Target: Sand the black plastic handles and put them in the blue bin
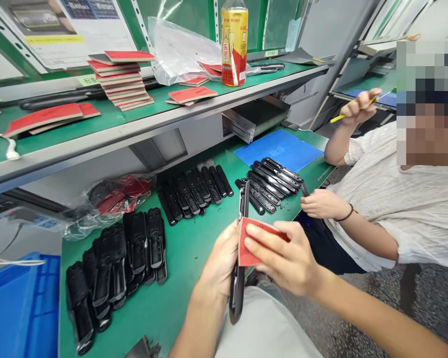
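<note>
Left hand: gripping a black housing, fingers closed around it.
Right hand: pinching a red pad.
Waiting: more housings lying on the green bench.

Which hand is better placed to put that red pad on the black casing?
Probably the right hand: it holds the red pad right beside the black casing. The left hand is wrapped around the casing, steadying it.
</note>
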A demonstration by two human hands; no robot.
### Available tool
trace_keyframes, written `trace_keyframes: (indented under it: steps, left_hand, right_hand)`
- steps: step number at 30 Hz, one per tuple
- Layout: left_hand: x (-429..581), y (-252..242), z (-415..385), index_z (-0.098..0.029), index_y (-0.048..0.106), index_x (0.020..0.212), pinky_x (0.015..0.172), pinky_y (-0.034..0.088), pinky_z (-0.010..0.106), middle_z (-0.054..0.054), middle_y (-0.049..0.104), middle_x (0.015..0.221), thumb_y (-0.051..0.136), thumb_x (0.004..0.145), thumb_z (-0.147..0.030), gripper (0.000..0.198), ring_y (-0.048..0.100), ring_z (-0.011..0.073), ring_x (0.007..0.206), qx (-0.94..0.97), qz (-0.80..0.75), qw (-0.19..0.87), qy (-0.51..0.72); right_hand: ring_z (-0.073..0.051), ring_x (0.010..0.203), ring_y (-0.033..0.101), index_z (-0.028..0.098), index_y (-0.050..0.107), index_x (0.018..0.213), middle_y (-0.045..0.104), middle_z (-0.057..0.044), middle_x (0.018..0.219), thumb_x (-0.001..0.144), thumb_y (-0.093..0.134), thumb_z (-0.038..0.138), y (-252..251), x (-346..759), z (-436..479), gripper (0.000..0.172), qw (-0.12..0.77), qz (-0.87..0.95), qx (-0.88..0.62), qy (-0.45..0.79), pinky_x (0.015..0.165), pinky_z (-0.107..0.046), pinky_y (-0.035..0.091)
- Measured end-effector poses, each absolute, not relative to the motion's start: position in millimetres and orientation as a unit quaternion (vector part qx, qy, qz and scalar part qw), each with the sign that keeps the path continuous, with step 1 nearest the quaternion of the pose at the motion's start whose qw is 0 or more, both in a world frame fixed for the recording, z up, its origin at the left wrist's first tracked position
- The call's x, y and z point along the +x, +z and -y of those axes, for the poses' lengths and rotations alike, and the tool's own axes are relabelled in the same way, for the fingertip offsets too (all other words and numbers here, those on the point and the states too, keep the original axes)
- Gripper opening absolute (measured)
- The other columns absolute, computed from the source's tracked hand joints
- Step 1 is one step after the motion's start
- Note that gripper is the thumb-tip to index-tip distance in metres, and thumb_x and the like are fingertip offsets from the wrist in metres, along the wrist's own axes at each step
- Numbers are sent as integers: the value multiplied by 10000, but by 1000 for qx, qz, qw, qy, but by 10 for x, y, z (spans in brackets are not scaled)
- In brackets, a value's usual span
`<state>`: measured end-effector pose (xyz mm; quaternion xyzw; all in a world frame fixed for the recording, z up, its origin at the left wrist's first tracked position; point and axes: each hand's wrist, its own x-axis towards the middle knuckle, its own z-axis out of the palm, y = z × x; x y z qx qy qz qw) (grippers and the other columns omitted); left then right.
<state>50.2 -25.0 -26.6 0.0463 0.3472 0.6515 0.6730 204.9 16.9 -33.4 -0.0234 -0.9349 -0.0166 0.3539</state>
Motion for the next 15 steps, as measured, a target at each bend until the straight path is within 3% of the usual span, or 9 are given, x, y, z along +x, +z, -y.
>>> trace_keyframes:
  steps: [4,7,9,12,15]
  left_hand:
    - [541,-374,310,-140,615,830,475,351,169,-43,522,607,777,766,-424,334,413,44,472,93,-338,675,649]
    - [583,-445,484,-150,606,802,469,367,196,-41,515,553,741,791,-459,338,409,49,423,172,-313,729,583]
    - [584,-460,619,-161,616,788,442,366,204,-49,489,497,719,807,-461,318,387,50,380,205,-273,761,551]
    - [548,-430,737,-224,669,1064,378,322,179,-70,484,485,661,882,-312,203,329,45,343,179,-262,753,576]
    - [519,-377,751,-295,565,1325,345,293,170,-85,476,503,603,910,-177,433,277,45,336,152,-273,739,596]
  right_hand:
    - [-165,1076,615,406,637,1234,601,150,1372,958,544,408,-341,2008,-467,292,334,941,40,-18,792,-352,511]
    - [-239,1127,601,372,591,1310,622,61,1372,996,491,308,-261,2009,-947,336,371,903,-218,13,933,-477,446]
    - [-268,1162,589,326,602,1312,620,7,1384,1007,470,296,-191,2053,-1164,333,343,890,-294,57,946,-509,434]
    - [-244,1294,524,296,557,1358,583,-17,1427,1025,424,275,-133,2119,-1111,359,334,880,-292,169,1058,-498,396]
    - [-216,1359,472,298,521,1387,561,-14,1445,1028,418,278,-147,2133,-813,374,370,842,-275,279,1146,-470,347]
